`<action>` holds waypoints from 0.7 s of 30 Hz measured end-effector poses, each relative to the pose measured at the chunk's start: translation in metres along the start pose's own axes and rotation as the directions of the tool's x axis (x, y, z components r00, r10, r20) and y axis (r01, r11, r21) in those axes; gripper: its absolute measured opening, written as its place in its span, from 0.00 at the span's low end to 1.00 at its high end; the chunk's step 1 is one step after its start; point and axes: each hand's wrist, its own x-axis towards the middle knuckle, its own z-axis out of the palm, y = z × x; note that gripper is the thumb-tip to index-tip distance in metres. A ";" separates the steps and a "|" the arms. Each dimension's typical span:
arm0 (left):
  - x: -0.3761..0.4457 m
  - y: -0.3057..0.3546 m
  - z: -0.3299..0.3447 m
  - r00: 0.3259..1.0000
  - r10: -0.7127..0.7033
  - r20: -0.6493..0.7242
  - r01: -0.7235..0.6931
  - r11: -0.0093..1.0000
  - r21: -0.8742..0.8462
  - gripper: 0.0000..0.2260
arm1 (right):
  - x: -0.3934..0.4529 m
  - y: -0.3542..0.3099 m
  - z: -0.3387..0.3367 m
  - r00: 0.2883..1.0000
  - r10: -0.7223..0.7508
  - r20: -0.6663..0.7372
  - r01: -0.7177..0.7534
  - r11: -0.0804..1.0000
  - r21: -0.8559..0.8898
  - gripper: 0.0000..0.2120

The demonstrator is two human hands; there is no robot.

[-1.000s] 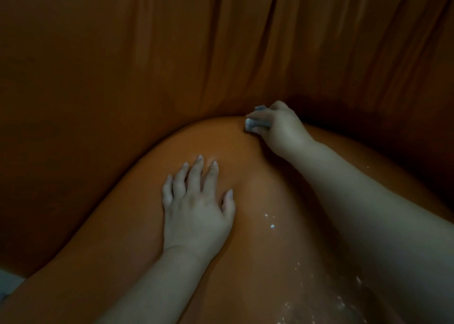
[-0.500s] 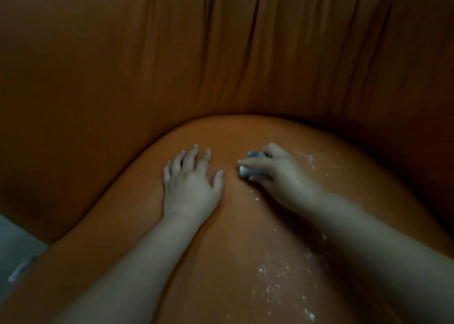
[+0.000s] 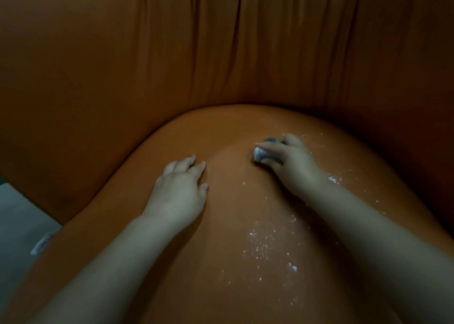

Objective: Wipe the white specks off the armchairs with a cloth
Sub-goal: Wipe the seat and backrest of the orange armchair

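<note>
Right hand [image 3: 290, 161] clenched around balled cloth [image 3: 260, 153], pressed on the orange armchair seat cushion [image 3: 221, 225] near the backrest [image 3: 221, 53]; left hand [image 3: 179, 188] flat on cushion, fingers spread, holding nothing; white specks [image 3: 267, 242] scattered between the forearms and beside the right wrist.

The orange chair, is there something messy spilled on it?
Yes. White specks are scattered like powder over the orange seat cushion, mostly near and below the right hand, which holds a small cloth. The left hand rests flat on a clean part.
</note>
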 end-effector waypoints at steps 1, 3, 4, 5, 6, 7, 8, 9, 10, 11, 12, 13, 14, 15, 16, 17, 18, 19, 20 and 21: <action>-0.006 0.002 0.001 1.000 -0.008 -0.008 0.008 1.000 -0.006 0.24 | 0.005 -0.004 0.003 1.000 0.020 0.004 -0.020 0.999 -0.034 0.17; -0.016 0.006 0.005 0.999 -0.022 -0.026 0.021 1.000 -0.017 0.24 | -0.001 -0.018 0.013 0.996 -0.031 0.089 0.038 0.995 -0.088 0.17; -0.020 0.007 0.006 0.999 -0.022 -0.038 0.022 1.000 -0.017 0.24 | -0.012 -0.024 0.017 0.987 -0.097 0.125 0.108 0.991 -0.083 0.17; -0.023 0.007 0.007 0.999 -0.020 -0.049 0.019 1.000 -0.017 0.24 | -0.025 -0.028 0.018 0.973 -0.185 0.139 0.195 0.979 -0.065 0.17; -0.026 0.007 0.009 0.998 -0.016 -0.058 0.015 1.000 -0.021 0.24 | -0.037 -0.030 0.015 0.952 -0.261 0.158 0.270 0.962 -0.035 0.17; -0.028 0.007 0.010 0.998 -0.012 -0.063 0.011 1.000 -0.030 0.23 | -0.044 -0.026 0.011 0.936 -0.302 0.180 0.311 0.950 -0.019 0.18; -0.030 0.007 0.011 0.998 -0.011 -0.066 0.008 0.999 -0.040 0.23 | -0.044 -0.020 0.005 0.940 -0.290 0.178 0.299 0.954 -0.026 0.17; -0.030 0.008 0.012 0.997 -0.013 -0.071 0.010 0.999 -0.050 0.23 | -0.039 -0.013 0.002 0.962 -0.233 0.143 0.242 0.969 -0.045 0.16; -0.031 0.009 0.013 0.997 -0.016 -0.075 0.012 0.998 -0.058 0.23 | -0.030 -0.006 -0.001 0.985 -0.142 0.096 0.147 0.988 -0.053 0.15; -0.031 0.010 0.014 0.997 -0.018 -0.081 0.013 0.998 -0.065 0.22 | -0.022 -0.003 -0.003 0.998 -0.044 0.045 0.045 0.999 -0.016 0.14; -0.032 0.011 0.015 0.996 -0.020 -0.087 0.014 0.997 -0.071 0.22 | -0.016 -0.004 -0.002 1.000 0.023 0.007 -0.024 0.999 0.049 0.14; -0.033 0.012 0.016 0.996 -0.022 -0.091 0.015 0.997 -0.076 0.22 | -0.015 -0.009 0.001 0.999 0.046 0.002 -0.046 0.994 0.098 0.15; -0.033 0.011 0.016 0.996 -0.023 -0.091 0.016 0.997 -0.079 0.22 | -0.018 -0.017 0.005 0.999 0.016 0.034 -0.019 0.997 0.077 0.16; -0.034 0.010 0.016 0.996 -0.022 -0.086 0.015 0.997 -0.080 0.22 | -0.026 -0.026 0.010 0.995 -0.058 0.085 0.057 0.998 0.022 0.16; -0.034 0.008 0.016 0.997 -0.018 -0.079 0.011 0.997 -0.082 0.23 | -0.037 -0.033 0.013 0.978 -0.166 0.127 0.170 0.985 -0.019 0.17; -0.034 0.006 0.015 0.997 -0.014 -0.071 0.008 0.996 -0.084 0.23 | -0.048 -0.038 0.013 0.954 -0.262 0.148 0.266 0.964 -0.009 0.18; -0.034 0.004 0.014 0.998 -0.009 -0.062 0.003 0.996 -0.088 0.23 | -0.057 -0.039 0.008 0.932 -0.312 0.184 0.317 0.948 0.001 0.19; -0.034 0.003 0.013 0.999 -0.003 -0.052 -0.002 0.996 -0.093 0.23 | -0.059 -0.035 0.002 0.923 -0.326 0.202 0.335 0.942 -0.008 0.19; -0.034 0.002 0.012 0.999 0.003 -0.045 -0.008 0.995 -0.097 0.23 | -0.057 -0.027 -0.004 0.934 -0.303 0.190 0.314 0.949 -0.027 0.18; -0.034 0.003 0.011 0.999 0.007 -0.040 -0.011 0.995 -0.100 0.22 | -0.053 -0.019 -0.010 0.959 -0.240 0.153 0.248 0.968 -0.040 0.18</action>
